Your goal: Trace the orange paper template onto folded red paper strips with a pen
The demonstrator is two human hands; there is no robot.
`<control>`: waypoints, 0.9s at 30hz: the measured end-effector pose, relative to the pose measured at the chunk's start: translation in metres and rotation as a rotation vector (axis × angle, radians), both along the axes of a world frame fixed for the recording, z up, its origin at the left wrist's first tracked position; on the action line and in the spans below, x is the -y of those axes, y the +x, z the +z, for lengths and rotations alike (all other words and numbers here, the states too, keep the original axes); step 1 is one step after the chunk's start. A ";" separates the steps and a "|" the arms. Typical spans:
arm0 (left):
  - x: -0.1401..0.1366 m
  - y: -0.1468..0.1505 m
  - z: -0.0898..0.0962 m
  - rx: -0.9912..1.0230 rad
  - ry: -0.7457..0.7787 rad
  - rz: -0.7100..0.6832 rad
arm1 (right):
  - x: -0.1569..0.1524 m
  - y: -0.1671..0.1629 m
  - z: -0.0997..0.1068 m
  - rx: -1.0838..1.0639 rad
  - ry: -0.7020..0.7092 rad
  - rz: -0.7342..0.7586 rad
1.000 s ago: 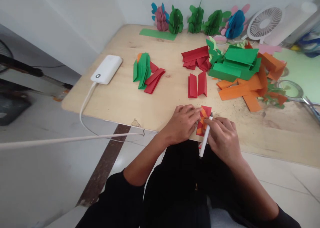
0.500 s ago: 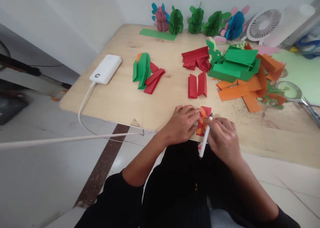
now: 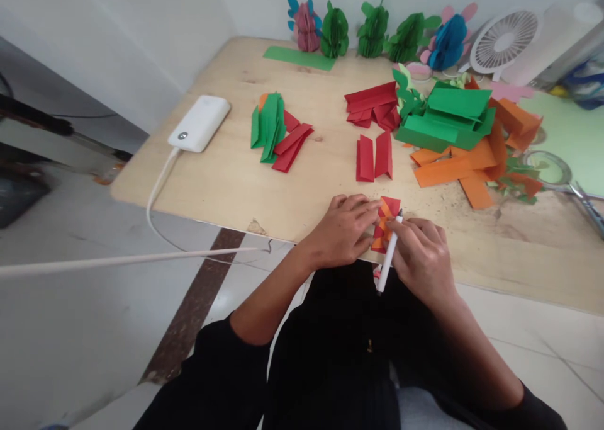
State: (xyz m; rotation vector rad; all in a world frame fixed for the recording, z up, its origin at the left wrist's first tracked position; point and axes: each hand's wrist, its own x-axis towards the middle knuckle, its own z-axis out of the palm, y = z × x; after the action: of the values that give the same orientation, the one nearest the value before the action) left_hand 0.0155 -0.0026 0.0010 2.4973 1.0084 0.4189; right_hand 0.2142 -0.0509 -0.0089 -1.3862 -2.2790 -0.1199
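Close to the table's front edge lies a small red paper piece (image 3: 391,204) with an orange paper cutout (image 3: 384,219) on top of it. My left hand (image 3: 346,228) rests palm down beside it, fingers stretched out and their tips on the paper's left side. In my right hand (image 3: 422,257) a white marker (image 3: 389,259) is held between thumb and fingers, slanting, one dark end up by the paper and the other hanging past the table edge. The right fingertips also touch the orange cutout. Two folded red strips (image 3: 374,157) lie just beyond.
Green folded paper (image 3: 448,118), orange paper (image 3: 476,165) and red folded paper (image 3: 372,102) are heaped at the right. A smaller green bundle (image 3: 271,128) lies left of centre. A white power bank (image 3: 201,123) trails a cable. Scissors (image 3: 585,203), paper figures (image 3: 334,32) and a fan (image 3: 504,39) stand farther off.
The view has tilted slightly, so everything sits a little higher in it. Both hands, the marker and the papers keep the same places relative to one another.
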 end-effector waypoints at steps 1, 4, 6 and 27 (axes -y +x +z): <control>0.000 0.000 0.000 -0.002 0.002 0.001 | 0.000 0.000 0.000 0.000 0.001 -0.001; 0.000 0.000 -0.001 -0.004 0.002 0.002 | 0.000 0.000 0.000 0.000 -0.003 -0.001; 0.000 0.000 -0.001 -0.001 0.002 -0.003 | 0.000 0.000 0.000 -0.003 -0.003 0.001; 0.006 0.012 -0.007 -0.009 0.145 0.077 | 0.003 -0.001 0.002 -0.029 -0.067 0.018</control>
State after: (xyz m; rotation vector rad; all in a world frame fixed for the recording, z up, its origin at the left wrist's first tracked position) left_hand 0.0276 -0.0088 -0.0061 2.5957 1.1180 0.5219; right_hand 0.2130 -0.0538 -0.0068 -1.3912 -2.2907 -0.0180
